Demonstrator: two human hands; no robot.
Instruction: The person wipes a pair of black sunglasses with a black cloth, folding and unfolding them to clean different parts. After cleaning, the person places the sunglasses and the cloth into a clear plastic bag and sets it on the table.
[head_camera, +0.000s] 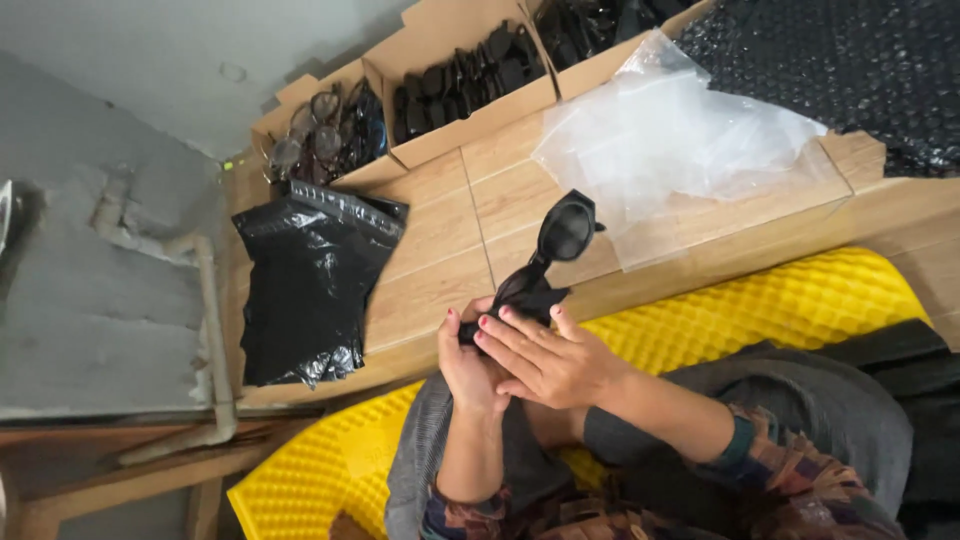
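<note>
Okay, both hands on one pair of black sunglasses (552, 250) over my lap.

I see the left hand (468, 368) closed round the folded lower end, the right hand (548, 362) laid over it, fingers pinching the frame (one dark lens sticks up above). Beyond: wooden desk (450, 235), black plastic bag (305, 285), clear bags (670, 140), cardboard boxes (470, 115) of glasses, yellow foam (790, 300).

Bags (312, 290) left of sunglasses (556, 245) (boxes (470, 95) behind)
</note>
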